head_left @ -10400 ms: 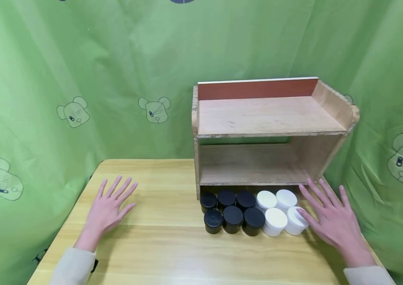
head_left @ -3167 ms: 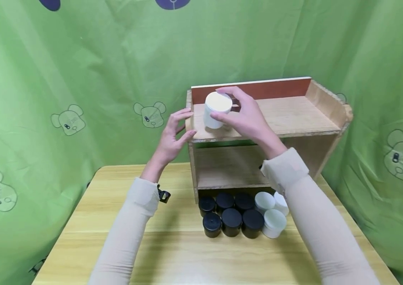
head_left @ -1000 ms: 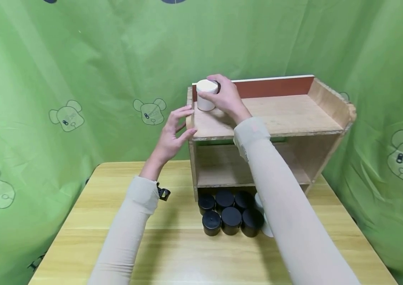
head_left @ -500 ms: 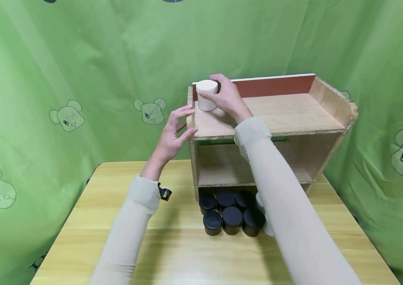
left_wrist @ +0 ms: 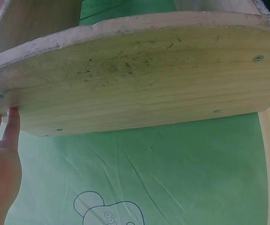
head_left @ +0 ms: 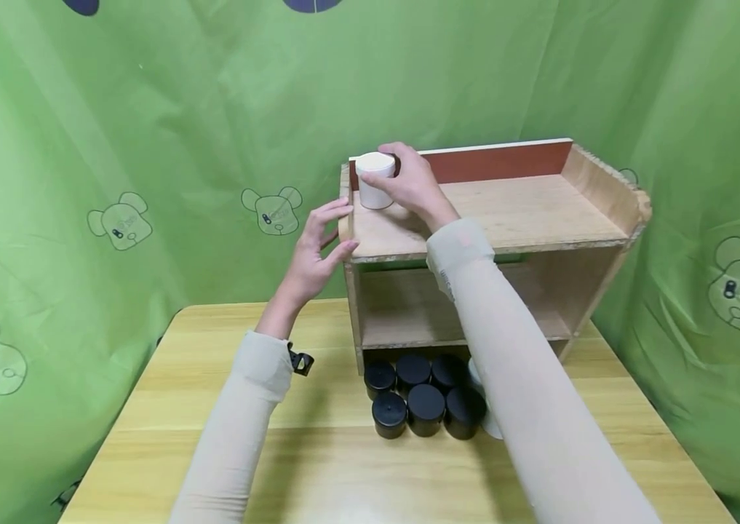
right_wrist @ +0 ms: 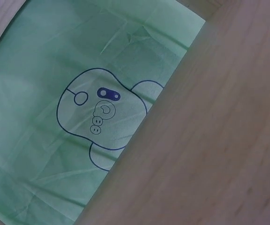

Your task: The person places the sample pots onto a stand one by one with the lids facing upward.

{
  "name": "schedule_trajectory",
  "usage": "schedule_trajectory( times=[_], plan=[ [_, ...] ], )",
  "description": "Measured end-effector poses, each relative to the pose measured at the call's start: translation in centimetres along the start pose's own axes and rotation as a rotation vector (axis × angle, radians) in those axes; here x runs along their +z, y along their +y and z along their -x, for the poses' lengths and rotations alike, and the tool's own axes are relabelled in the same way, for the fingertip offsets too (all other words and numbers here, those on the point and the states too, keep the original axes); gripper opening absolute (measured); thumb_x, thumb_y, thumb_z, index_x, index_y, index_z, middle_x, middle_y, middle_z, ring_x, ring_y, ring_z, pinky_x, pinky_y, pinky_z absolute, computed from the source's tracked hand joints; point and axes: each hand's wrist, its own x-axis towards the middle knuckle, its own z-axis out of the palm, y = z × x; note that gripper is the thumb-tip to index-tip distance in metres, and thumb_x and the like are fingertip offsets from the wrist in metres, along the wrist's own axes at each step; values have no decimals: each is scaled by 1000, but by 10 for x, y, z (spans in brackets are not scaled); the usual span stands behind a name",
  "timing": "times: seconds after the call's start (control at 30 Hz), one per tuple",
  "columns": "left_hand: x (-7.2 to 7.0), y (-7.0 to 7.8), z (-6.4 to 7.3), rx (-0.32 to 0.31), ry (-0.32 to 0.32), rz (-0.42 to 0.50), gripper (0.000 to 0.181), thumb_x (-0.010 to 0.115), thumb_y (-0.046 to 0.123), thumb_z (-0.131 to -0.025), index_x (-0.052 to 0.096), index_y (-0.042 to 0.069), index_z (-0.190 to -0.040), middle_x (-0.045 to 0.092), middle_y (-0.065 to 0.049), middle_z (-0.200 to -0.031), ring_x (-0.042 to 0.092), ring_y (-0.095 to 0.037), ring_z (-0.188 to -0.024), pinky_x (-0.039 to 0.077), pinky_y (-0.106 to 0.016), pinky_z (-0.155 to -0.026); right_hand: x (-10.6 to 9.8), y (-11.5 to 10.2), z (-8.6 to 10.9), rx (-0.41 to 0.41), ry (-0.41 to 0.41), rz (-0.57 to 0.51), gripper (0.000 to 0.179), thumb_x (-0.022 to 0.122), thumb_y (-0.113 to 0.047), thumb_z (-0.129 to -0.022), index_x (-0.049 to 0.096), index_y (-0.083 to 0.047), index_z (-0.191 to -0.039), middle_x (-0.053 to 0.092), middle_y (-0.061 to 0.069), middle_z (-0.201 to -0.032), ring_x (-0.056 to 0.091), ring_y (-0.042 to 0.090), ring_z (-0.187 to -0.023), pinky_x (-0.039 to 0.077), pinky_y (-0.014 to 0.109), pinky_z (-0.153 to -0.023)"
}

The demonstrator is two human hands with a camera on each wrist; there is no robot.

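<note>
In the head view my right hand (head_left: pixel 412 186) holds a white lidded jar (head_left: pixel 375 191) by its side, thumb in front and fingers behind. This jar is upright at the left end of the wooden shelf unit's top board (head_left: pixel 507 211). My left hand (head_left: pixel 313 255) rests against the unit's left side panel, its thumb near the front edge. Seen from the left wrist, two fairly straight fingers touch the outer face of that panel (left_wrist: pixel 139 79). Neither my right hand nor the jar shows in the right wrist view.
Several black lidded jars (head_left: pixel 426 409) stand in two rows on the table (head_left: pixel 212 415), before the unit's lower board (head_left: pixel 409 306). White jars (head_left: pixel 491 425) beside them are mostly hidden by my right sleeve (head_left: pixel 507 349). A green curtain (head_left: pixel 166 109) hangs behind.
From spread over the table, both hands moved up to the shelf unit. My right hand carried a white jar from the right of the group to the top board, then back and left. Lately little moves.
</note>
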Motion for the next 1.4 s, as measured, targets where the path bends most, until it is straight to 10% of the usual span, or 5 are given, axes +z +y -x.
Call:
schedule_trajectory(
  times=[0.77, 1.4],
  plan=[
    [-8, 0, -3, 14, -2, -23, 53, 66, 8, -98, 46, 13, -147, 38, -8, -162, 35, -27, -153, 43, -65, -116, -30, -1, 33, -113, -55, 42, 87, 73, -42, -95, 26, -20, -164, 33, 6, -165, 42, 24, -147, 36, 38, -125],
    [-11, 3, -4, -15, 10, -17, 52, 65, 7, -98, 46, 11, -147, 39, -7, -162, 36, -26, -152, 43, -57, -118, -35, 32, 138, -441, 22, -130, 62, 74, -12, -95, 49, -13, -153, 52, 15, -146, 53, 29, -134, 47, 50, -115]
  ],
)
